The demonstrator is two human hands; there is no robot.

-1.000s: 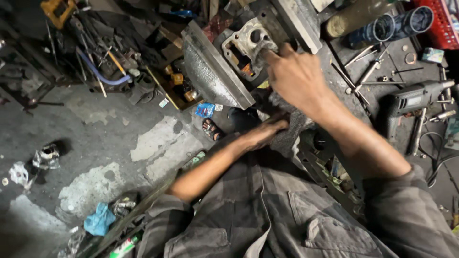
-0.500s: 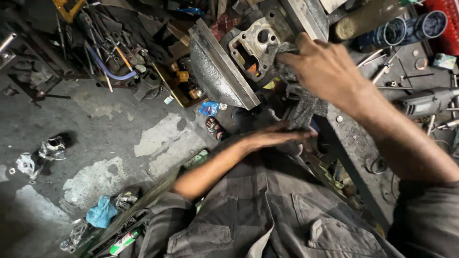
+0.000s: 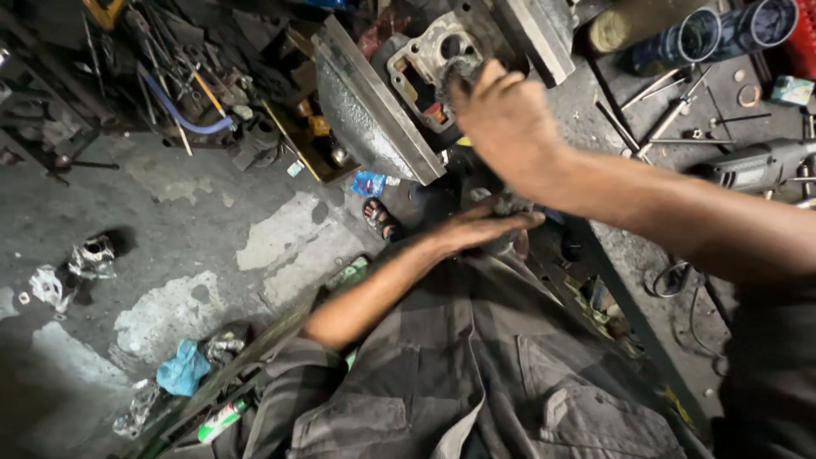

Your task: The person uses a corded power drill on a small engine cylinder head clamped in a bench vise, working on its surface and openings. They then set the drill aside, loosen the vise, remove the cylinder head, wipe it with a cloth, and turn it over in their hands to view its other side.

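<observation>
Your right hand (image 3: 510, 127) gripped the grey metal casting (image 3: 429, 64) upright at the surface edge; your left hand (image 3: 484, 229) lay flat, holding nothing, below. It looked heavy, rigid, greasy; hold its thick rim.

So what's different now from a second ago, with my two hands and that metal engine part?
The right hand has slid up the frame, fingers now curled over the grey engine casting, seemingly with a dark rag. The view swung right, so the drill sits further right. The left hand stays flat below the casting, palm down; what it rests on is hidden. The floor litter looks unmoved.
</observation>
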